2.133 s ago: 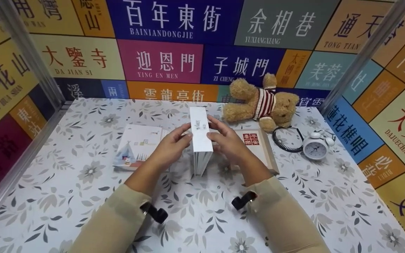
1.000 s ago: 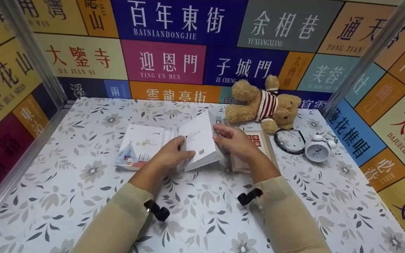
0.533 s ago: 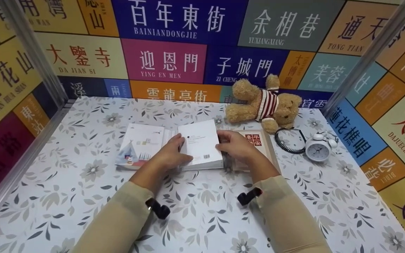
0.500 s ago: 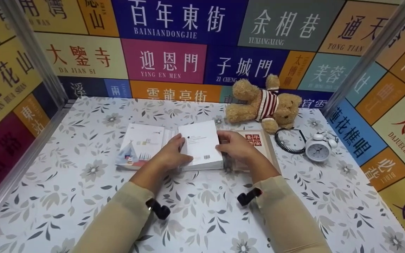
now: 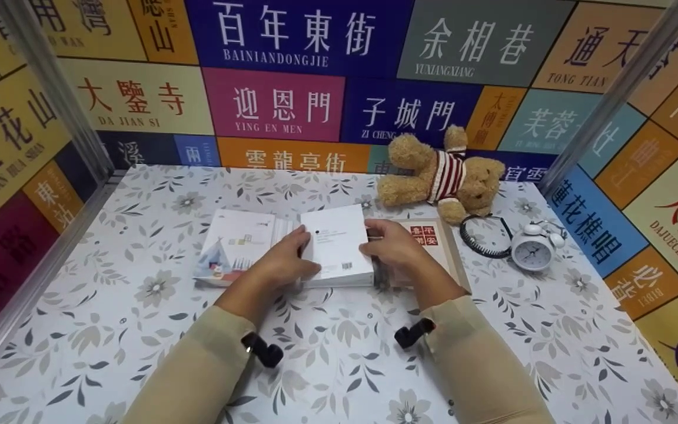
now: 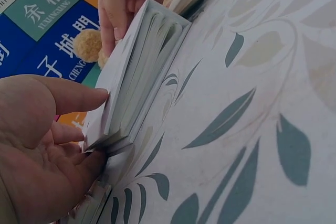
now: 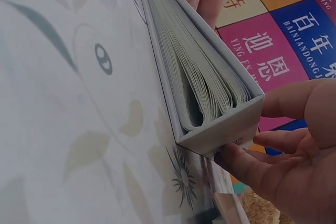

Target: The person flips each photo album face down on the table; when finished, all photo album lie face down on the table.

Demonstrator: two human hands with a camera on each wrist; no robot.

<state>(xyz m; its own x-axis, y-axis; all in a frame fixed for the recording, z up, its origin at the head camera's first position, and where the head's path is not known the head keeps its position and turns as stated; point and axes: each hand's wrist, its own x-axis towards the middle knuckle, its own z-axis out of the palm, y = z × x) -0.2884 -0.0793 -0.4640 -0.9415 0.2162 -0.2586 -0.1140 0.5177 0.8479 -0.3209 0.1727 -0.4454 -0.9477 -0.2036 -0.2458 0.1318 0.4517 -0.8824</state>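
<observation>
A thick white photo album (image 5: 339, 244) lies with its barcoded cover facing up at the middle of the table. My left hand (image 5: 286, 257) holds its left, page-opening side, thumb on top of the cover. On the spine side, my right hand (image 5: 395, 246) grips the right edge between thumb and fingers. The right wrist view shows the album's pocket pages (image 7: 205, 77) fanned a little between the two covers, fingers under the spine. Just left of the left hand is another album (image 5: 236, 241) with a tent picture, partly hidden behind that hand.
Behind the right forearm lies a wood-framed piece (image 5: 454, 253) with red square characters. Farther right are a black toothed headband (image 5: 483, 253) and a white alarm clock (image 5: 532, 250). A teddy bear (image 5: 448, 176) in a striped shirt lies by the back wall.
The white album stood on edge, spine up, two seconds ago; it has tipped over to the left and now lies cover up. Both hands have stayed on it. The last half second shows little movement.
</observation>
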